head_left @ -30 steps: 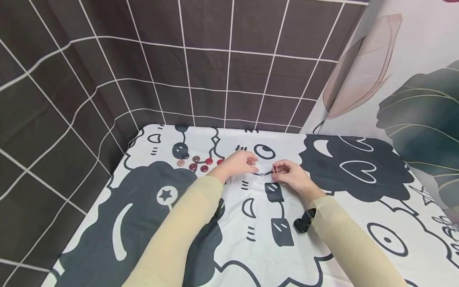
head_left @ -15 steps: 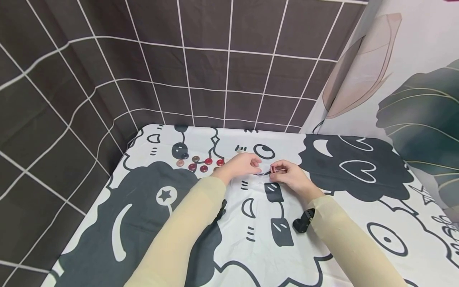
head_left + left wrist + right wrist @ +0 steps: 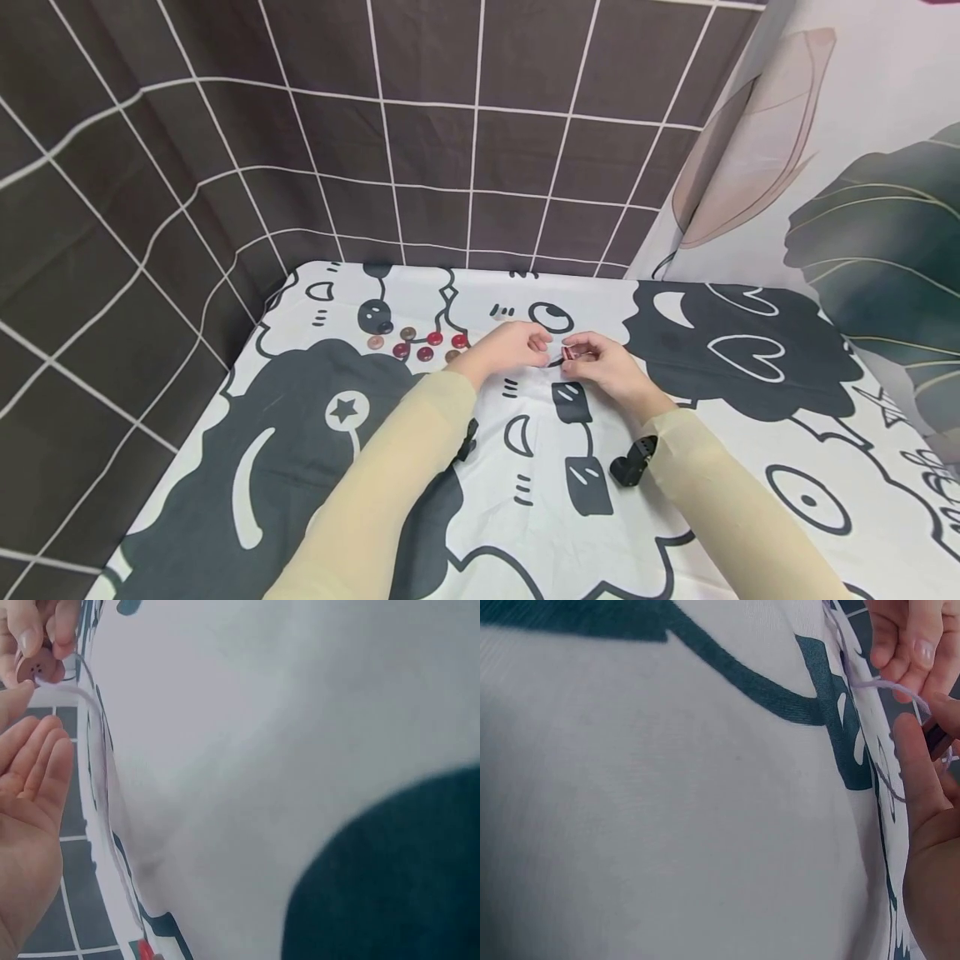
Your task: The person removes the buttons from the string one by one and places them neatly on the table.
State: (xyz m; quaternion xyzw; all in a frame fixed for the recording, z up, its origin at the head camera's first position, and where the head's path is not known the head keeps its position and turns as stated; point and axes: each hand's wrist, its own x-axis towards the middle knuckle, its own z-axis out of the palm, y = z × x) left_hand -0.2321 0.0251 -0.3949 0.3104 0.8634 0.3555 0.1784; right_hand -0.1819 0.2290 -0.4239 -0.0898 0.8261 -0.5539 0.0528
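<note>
My right hand (image 3: 603,367) pinches a reddish-brown button (image 3: 27,670) by its edge, over the middle of the cloth. Several small holes show in the button's face in the left wrist view. A pale purple string (image 3: 101,750) comes from the button's holes and loops down toward the cloth. My left hand (image 3: 516,346) is close on the button's left, its thumb and fingertip pinching the string right by the holes. Its other fingers are loosely bent. From the right wrist the button (image 3: 934,738) shows only as a dark edge between my fingertips.
Left of my left hand lie several loose buttons, among them a bright red button (image 3: 435,338), a brown button (image 3: 407,333) and a pinkish button (image 3: 376,342). The printed cloth (image 3: 525,542) reaches back to a dark grid curtain (image 3: 435,142). A patterned curtain (image 3: 862,250) hangs at right.
My left hand has moved right, closing the gap to my right hand. The right hand has shifted slightly left and keeps its hold on the button. More loose buttons show behind my left wrist.
</note>
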